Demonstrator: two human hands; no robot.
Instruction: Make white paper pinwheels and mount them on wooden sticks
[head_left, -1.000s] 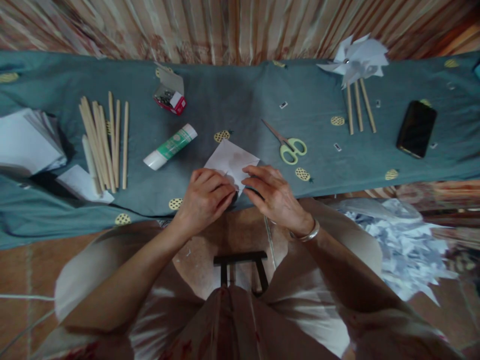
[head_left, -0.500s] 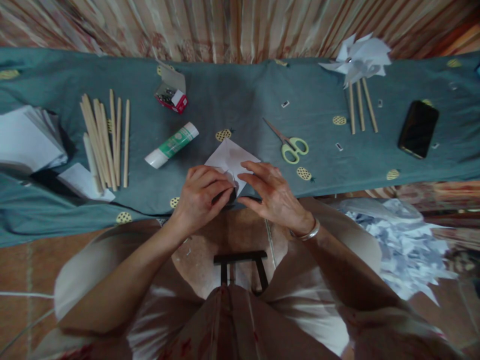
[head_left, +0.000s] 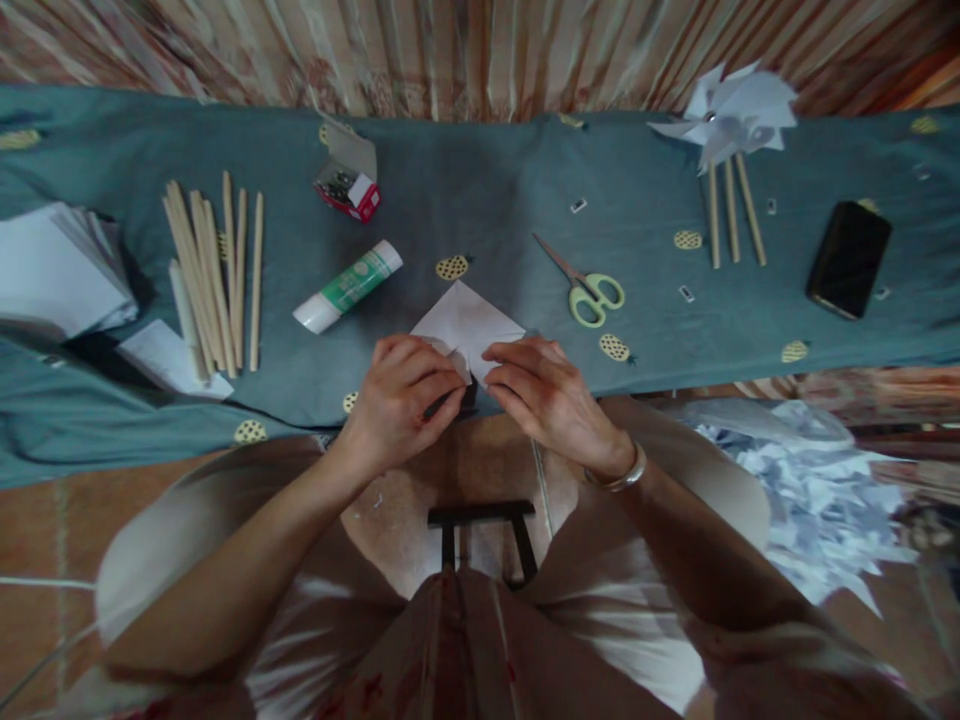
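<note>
A white square of paper (head_left: 466,315) lies corner-up at the front edge of the cloth-covered table, slit near its lower corner. My left hand (head_left: 409,390) pinches the paper's lower left part between thumb and fingers. On the other side of the slit, my right hand (head_left: 544,395) has thumb and fingers closed on the lower right part. The fingertips hide the lower corners. Green-handled scissors (head_left: 592,295) rest to the right of the paper, and a glue stick (head_left: 349,287) lies to its left.
Wooden sticks (head_left: 214,280) and a paper stack (head_left: 60,270) lie left. A red box of pins (head_left: 352,190) stands open behind the glue stick. Paper pinwheels (head_left: 731,120) and a phone (head_left: 849,260) are at right. A bag of paper scraps (head_left: 810,500) sits below the table.
My right thumb and fingers have closed together on the paper's right part; before, they were spread apart. My left hand keeps its pinch. The view has shifted slightly.
</note>
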